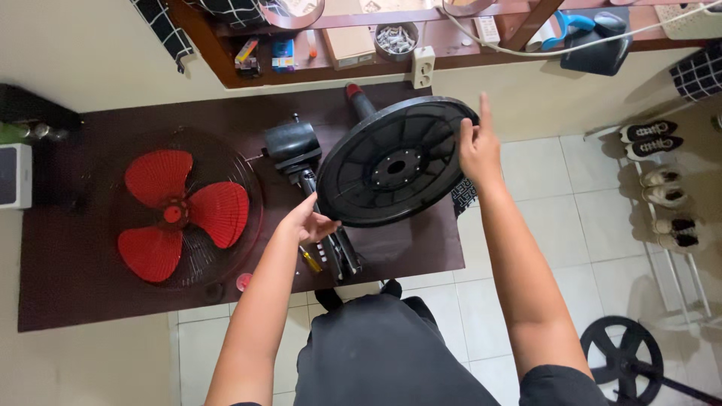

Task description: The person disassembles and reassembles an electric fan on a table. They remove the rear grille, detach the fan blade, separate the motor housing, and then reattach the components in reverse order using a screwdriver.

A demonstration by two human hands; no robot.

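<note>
I hold a round black plastic fan base (395,162) up in the air, its ribbed underside facing me. My left hand (310,220) grips its lower left rim. My right hand (479,143) grips its upper right rim, index finger pointing up. Under the base, on a dark brown mat (90,301), lies the black fan motor and stand column (304,162). A red three-blade fan blade (180,213) rests in a wire grille (241,225) to the left. A yellow-handled screwdriver (310,260) lies beside the column, below my left hand.
A wooden shelf (376,64) at the top carries a tin of screws (395,39), small boxes, a wall socket and cables. A shoe rack (665,195) stands at right. Another black round stand (623,359) sits at the lower right on the tiled floor. A white box (15,175) is at far left.
</note>
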